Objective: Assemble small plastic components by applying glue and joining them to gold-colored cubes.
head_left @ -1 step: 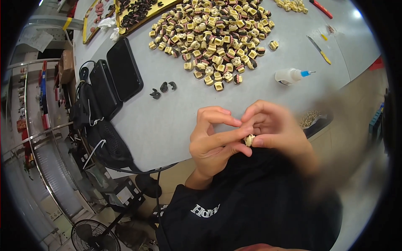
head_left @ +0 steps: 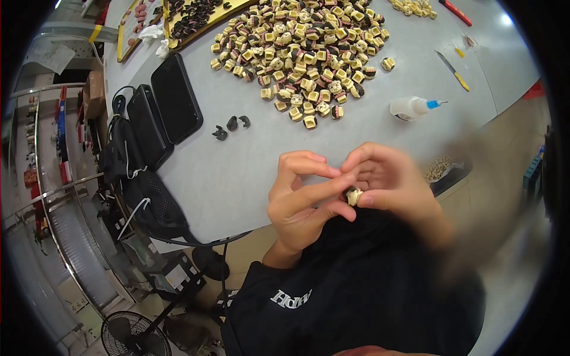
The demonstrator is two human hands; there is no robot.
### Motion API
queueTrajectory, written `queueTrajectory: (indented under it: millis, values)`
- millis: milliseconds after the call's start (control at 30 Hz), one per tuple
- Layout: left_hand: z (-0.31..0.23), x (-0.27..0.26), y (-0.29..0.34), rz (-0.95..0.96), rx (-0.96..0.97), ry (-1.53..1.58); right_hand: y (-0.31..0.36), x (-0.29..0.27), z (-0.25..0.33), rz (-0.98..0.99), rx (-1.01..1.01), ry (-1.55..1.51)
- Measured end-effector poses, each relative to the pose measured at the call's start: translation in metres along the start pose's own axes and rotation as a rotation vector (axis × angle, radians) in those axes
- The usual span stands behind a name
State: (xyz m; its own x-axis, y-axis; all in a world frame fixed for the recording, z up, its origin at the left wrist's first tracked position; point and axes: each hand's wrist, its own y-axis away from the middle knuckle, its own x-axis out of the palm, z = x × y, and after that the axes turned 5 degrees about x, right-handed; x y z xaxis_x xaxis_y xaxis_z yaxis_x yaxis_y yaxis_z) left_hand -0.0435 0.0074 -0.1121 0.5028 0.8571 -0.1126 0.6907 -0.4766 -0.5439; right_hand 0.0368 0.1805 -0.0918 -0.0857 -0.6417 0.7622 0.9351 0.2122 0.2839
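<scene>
Between both hands, over the table's near edge, is a small cream-and-dark figurine piece (head_left: pixel 354 197). My right hand (head_left: pixel 395 183) pinches it, the thumb pressed to its right side and the fingers curled behind it. My left hand (head_left: pixel 303 199) closes on it from the other side, with fingertips and thumb around the piece. The fingers cover much of its dark part. Farther up the table lies a large heap of similar cream, black and pink pieces (head_left: pixel 309 58). Three loose black parts (head_left: pixel 231 123) lie left of my hands.
A white bottle (head_left: pixel 409 108) with a blue needle tip lies at the right, near a yellow-handled craft knife (head_left: pixel 454 72) and a red pen-like tool (head_left: pixel 455 12). A black phone (head_left: pixel 177 98) and cables are at the left. Yellow-edged trays (head_left: pixel 205 26) hold dark parts at the back.
The figurine piece has turned slightly in my fingers, so more of its dark part shows. My hands have barely shifted.
</scene>
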Motion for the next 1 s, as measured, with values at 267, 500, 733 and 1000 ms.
queueTrajectory:
  millis: [267,500,733,1000]
  values:
    - [-0.001,0.002,0.005,-0.231,-0.086,0.191,-0.005,0.000,-0.004,-0.071,-0.237,-0.115]
    - [0.001,0.001,0.006,-0.239,-0.066,0.207,-0.009,0.009,0.002,-0.199,-0.173,0.012]
    - [-0.002,0.004,0.004,-0.252,-0.052,0.198,-0.008,0.014,0.001,-0.185,-0.187,0.073]
    - [0.002,0.001,0.005,-0.237,-0.016,0.241,-0.012,0.016,-0.017,-0.159,-0.508,0.300]
